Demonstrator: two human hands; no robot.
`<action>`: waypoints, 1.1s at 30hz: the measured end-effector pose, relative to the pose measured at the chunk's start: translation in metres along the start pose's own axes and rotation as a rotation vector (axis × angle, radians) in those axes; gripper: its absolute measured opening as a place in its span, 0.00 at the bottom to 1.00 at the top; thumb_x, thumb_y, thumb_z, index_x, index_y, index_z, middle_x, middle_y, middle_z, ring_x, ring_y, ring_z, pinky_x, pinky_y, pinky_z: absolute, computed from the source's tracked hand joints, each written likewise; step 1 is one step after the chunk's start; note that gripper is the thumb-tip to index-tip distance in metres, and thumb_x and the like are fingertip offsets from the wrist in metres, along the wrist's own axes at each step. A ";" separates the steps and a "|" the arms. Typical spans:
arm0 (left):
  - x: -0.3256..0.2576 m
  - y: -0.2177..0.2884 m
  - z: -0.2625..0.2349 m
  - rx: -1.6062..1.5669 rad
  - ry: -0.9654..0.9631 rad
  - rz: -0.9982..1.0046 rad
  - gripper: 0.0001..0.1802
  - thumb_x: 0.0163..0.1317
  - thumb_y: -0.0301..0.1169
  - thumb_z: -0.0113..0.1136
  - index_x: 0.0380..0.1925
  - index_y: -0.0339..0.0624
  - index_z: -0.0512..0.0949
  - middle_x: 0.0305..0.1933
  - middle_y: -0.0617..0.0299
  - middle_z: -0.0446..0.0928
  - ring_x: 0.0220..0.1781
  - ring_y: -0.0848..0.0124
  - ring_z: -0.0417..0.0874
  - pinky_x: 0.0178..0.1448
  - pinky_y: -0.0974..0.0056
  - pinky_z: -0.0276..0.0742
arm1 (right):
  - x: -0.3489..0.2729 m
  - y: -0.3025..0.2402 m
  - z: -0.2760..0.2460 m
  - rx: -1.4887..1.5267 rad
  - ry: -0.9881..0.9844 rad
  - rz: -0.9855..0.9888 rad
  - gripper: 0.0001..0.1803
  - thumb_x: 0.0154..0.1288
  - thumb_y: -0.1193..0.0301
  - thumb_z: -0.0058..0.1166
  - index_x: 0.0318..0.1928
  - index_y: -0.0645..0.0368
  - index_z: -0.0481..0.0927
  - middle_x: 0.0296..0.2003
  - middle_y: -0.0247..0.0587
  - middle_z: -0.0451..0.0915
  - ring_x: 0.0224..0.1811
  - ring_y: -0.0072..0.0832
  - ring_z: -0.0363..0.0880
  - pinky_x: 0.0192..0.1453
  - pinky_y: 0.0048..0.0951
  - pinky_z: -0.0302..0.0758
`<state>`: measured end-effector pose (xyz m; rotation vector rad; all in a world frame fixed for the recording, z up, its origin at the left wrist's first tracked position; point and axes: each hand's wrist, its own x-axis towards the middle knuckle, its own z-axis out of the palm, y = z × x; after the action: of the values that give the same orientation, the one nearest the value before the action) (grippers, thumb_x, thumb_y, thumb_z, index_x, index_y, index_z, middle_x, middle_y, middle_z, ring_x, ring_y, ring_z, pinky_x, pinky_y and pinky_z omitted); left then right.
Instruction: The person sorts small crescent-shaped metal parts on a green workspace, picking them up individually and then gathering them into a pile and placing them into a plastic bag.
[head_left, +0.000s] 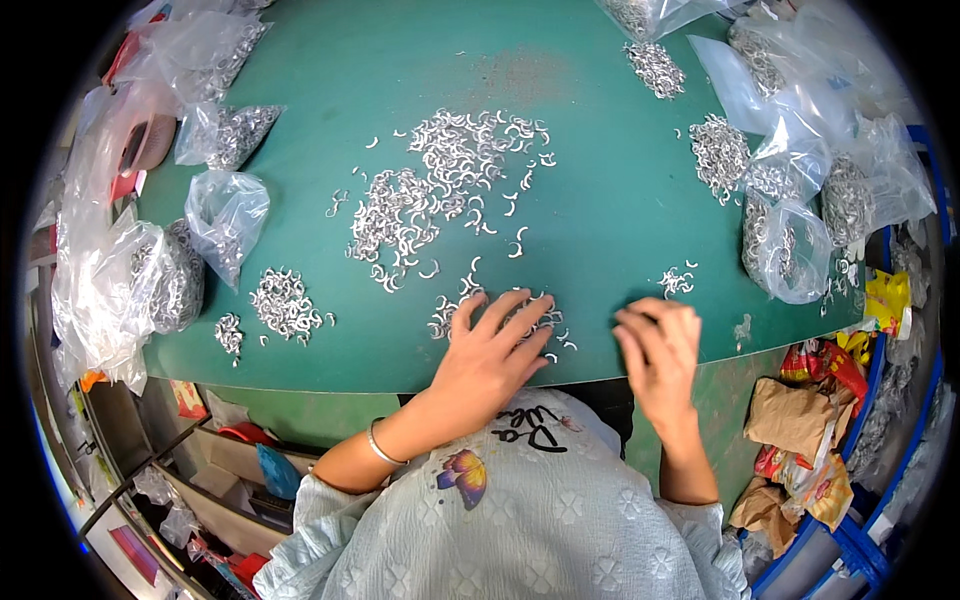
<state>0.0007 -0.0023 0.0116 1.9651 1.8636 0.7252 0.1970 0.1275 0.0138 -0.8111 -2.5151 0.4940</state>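
My left hand (492, 350) lies with fingers spread over a small heap of silvery C-shaped metal pieces (443, 318) near the table's front edge. To its right, my right hand (660, 345) hovers by the front edge with its fingers curled; whether anything is between them cannot be made out. Just beyond that hand sits a little cluster of the same pieces (677, 281). A large loose pile of C-shaped pieces (400, 210) spreads over the middle of the green table (590, 200).
Smaller piles (287, 303) lie at the left, and others (720, 155) at the right. Clear plastic bags of metal pieces (165, 275) line the left side; more bags (790, 245) crowd the right. Below the right edge are paper bags (800, 415) by a blue rack.
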 end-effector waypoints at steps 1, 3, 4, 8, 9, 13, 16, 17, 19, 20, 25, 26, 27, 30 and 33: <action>0.001 0.000 -0.002 -0.005 0.007 -0.029 0.18 0.54 0.28 0.67 0.46 0.41 0.79 0.63 0.57 0.71 0.65 0.56 0.69 0.67 0.44 0.57 | 0.000 0.003 -0.003 -0.065 0.087 0.073 0.12 0.54 0.78 0.64 0.41 0.58 0.82 0.41 0.36 0.78 0.43 0.36 0.74 0.46 0.36 0.66; 0.001 -0.002 -0.002 0.000 0.059 -0.063 0.17 0.54 0.27 0.66 0.46 0.41 0.79 0.63 0.56 0.71 0.65 0.56 0.70 0.67 0.44 0.56 | -0.003 0.012 -0.007 -0.149 0.166 0.170 0.11 0.56 0.78 0.62 0.41 0.59 0.83 0.41 0.37 0.78 0.43 0.36 0.73 0.47 0.36 0.66; 0.001 -0.003 -0.002 0.004 0.085 -0.080 0.17 0.55 0.26 0.65 0.46 0.40 0.79 0.62 0.56 0.72 0.65 0.56 0.70 0.68 0.44 0.56 | -0.004 0.015 -0.007 -0.166 0.191 0.197 0.10 0.57 0.78 0.62 0.42 0.59 0.83 0.40 0.38 0.78 0.43 0.36 0.73 0.47 0.36 0.66; 0.002 -0.001 0.001 -0.076 0.123 -0.067 0.16 0.55 0.23 0.64 0.45 0.40 0.79 0.61 0.55 0.73 0.64 0.56 0.72 0.68 0.44 0.57 | -0.001 0.029 -0.011 -0.179 0.234 0.231 0.10 0.59 0.78 0.61 0.42 0.60 0.83 0.40 0.39 0.78 0.43 0.37 0.72 0.48 0.35 0.65; 0.002 0.001 0.001 -0.074 0.115 -0.063 0.16 0.55 0.23 0.64 0.45 0.39 0.79 0.61 0.55 0.73 0.63 0.56 0.72 0.68 0.44 0.57 | 0.003 0.034 -0.012 -0.197 0.244 0.244 0.09 0.59 0.78 0.61 0.42 0.60 0.83 0.40 0.39 0.77 0.43 0.37 0.72 0.48 0.35 0.65; 0.005 0.004 0.000 -0.062 0.108 -0.065 0.16 0.55 0.22 0.64 0.45 0.39 0.79 0.60 0.54 0.73 0.63 0.55 0.72 0.68 0.44 0.59 | 0.013 0.042 -0.012 -0.236 0.160 0.235 0.08 0.57 0.77 0.62 0.39 0.59 0.84 0.40 0.38 0.77 0.43 0.36 0.71 0.47 0.35 0.64; 0.004 0.002 -0.002 -0.067 0.126 -0.077 0.16 0.55 0.22 0.64 0.45 0.39 0.79 0.59 0.54 0.74 0.62 0.55 0.73 0.69 0.44 0.59 | 0.009 0.044 -0.012 -0.258 0.165 0.225 0.08 0.57 0.77 0.62 0.39 0.59 0.84 0.40 0.37 0.77 0.43 0.36 0.71 0.46 0.35 0.64; 0.004 0.002 -0.002 -0.069 0.132 -0.082 0.16 0.55 0.22 0.64 0.45 0.39 0.79 0.58 0.54 0.74 0.62 0.55 0.73 0.69 0.45 0.58 | 0.008 0.046 -0.013 -0.247 0.163 0.237 0.07 0.57 0.77 0.62 0.38 0.58 0.84 0.40 0.37 0.78 0.43 0.35 0.71 0.46 0.34 0.64; 0.009 0.004 -0.004 -0.077 0.133 -0.058 0.16 0.54 0.22 0.64 0.45 0.38 0.79 0.57 0.53 0.74 0.60 0.55 0.74 0.67 0.46 0.60 | 0.006 0.048 -0.015 -0.189 0.203 0.235 0.08 0.56 0.77 0.63 0.38 0.58 0.84 0.40 0.36 0.78 0.42 0.35 0.71 0.46 0.34 0.64; 0.012 0.005 -0.005 -0.079 0.133 -0.047 0.16 0.54 0.22 0.64 0.45 0.38 0.79 0.57 0.53 0.75 0.59 0.56 0.74 0.66 0.47 0.61 | 0.005 0.049 -0.016 -0.158 0.223 0.235 0.08 0.56 0.77 0.63 0.38 0.58 0.84 0.40 0.36 0.78 0.42 0.35 0.72 0.46 0.34 0.64; 0.043 0.014 -0.003 -0.075 0.110 0.083 0.17 0.53 0.22 0.65 0.45 0.37 0.78 0.54 0.53 0.75 0.54 0.57 0.75 0.58 0.51 0.64 | 0.014 0.046 -0.010 -0.133 0.171 0.230 0.08 0.54 0.77 0.65 0.36 0.56 0.84 0.39 0.34 0.77 0.42 0.33 0.71 0.45 0.34 0.63; 0.049 0.015 -0.002 -0.071 0.100 0.102 0.17 0.53 0.22 0.65 0.45 0.37 0.78 0.54 0.53 0.75 0.53 0.57 0.75 0.56 0.52 0.64 | 0.014 0.047 -0.010 -0.132 0.176 0.216 0.08 0.53 0.77 0.65 0.36 0.56 0.84 0.39 0.34 0.77 0.42 0.33 0.71 0.45 0.34 0.62; 0.055 0.017 -0.001 -0.064 0.090 0.119 0.17 0.54 0.22 0.65 0.46 0.37 0.78 0.52 0.54 0.75 0.53 0.58 0.75 0.55 0.53 0.64 | 0.013 0.048 -0.010 -0.117 0.179 0.219 0.08 0.53 0.77 0.64 0.35 0.57 0.83 0.39 0.34 0.77 0.42 0.34 0.71 0.45 0.34 0.62; 0.075 0.020 0.004 -0.053 0.043 0.152 0.17 0.55 0.22 0.64 0.46 0.38 0.77 0.50 0.56 0.75 0.51 0.60 0.75 0.54 0.55 0.63 | 0.013 0.049 -0.012 -0.086 0.179 0.215 0.07 0.53 0.78 0.64 0.34 0.58 0.82 0.39 0.34 0.77 0.42 0.35 0.71 0.45 0.34 0.62; 0.094 0.021 0.011 -0.065 0.014 0.176 0.17 0.56 0.23 0.63 0.47 0.38 0.78 0.48 0.58 0.75 0.49 0.62 0.75 0.53 0.56 0.62 | 0.016 0.047 -0.014 -0.064 0.182 0.201 0.06 0.54 0.78 0.62 0.33 0.60 0.80 0.39 0.35 0.77 0.42 0.36 0.71 0.46 0.35 0.62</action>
<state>0.0248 0.0903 0.0269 2.1057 1.6680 0.8401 0.2140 0.1759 0.0090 -1.0899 -2.3050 0.3873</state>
